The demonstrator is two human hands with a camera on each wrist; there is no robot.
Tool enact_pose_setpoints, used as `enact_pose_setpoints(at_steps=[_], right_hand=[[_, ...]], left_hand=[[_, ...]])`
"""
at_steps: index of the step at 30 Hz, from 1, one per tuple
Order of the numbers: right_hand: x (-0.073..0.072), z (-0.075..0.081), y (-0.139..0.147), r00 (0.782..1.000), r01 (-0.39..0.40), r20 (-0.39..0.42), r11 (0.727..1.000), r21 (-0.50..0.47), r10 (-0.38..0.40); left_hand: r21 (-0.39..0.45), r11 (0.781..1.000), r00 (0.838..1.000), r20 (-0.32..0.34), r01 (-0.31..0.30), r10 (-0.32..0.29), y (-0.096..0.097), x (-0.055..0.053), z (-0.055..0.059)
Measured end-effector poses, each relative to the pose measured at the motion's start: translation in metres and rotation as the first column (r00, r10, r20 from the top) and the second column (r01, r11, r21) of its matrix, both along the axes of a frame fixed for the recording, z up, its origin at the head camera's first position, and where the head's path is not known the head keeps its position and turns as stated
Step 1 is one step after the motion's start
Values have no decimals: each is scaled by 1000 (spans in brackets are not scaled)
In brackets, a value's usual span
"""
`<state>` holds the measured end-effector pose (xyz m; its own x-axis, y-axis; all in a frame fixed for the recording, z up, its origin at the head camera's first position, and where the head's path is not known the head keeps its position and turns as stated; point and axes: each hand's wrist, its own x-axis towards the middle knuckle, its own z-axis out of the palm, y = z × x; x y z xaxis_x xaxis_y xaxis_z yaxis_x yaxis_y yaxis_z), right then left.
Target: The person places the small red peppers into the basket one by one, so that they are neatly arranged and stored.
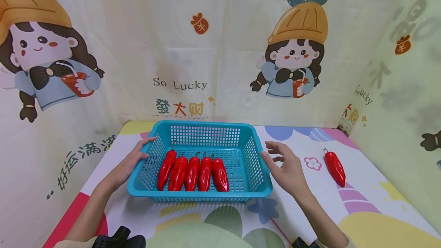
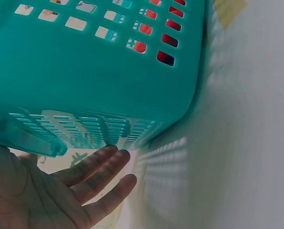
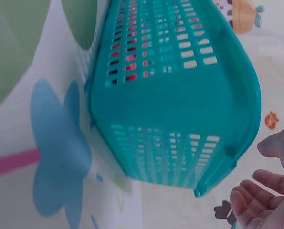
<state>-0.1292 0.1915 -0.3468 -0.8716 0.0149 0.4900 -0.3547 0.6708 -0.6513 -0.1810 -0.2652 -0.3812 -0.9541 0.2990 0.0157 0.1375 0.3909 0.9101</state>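
A turquoise plastic basket [image 1: 200, 194] with slotted walls stands on the table. Several glossy red chili peppers [image 1: 193, 174] lie side by side in its left and middle part, stems toward the back. At the basket's left end is my left hand [image 1: 127, 165], its fingertips at the rim. The left wrist view shows that hand [image 2: 46, 195] with extended fingers beside the basket wall [image 2: 108, 81]; its thumb is mostly hidden. My right hand [image 1: 287, 167] is by the right end, thumb near the rim. In the right wrist view its loosely bent fingers [image 3: 270, 180] hold nothing.
Another red chili pepper [image 1: 334, 168] lies on the table to the right, outside the basket. A colourfully printed cloth [image 1: 306, 206] covers the table. Printed curtain walls [image 1: 224, 49] rise behind and at both sides.
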Motion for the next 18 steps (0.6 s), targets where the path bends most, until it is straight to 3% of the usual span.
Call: enact_pose_setpoints(at_steps=[18], right_hand=[[-8, -12, 31, 993, 74, 93, 996, 48, -79]], left_hand=[[-1, 1000, 1000, -6, 3, -3, 0, 0, -1]])
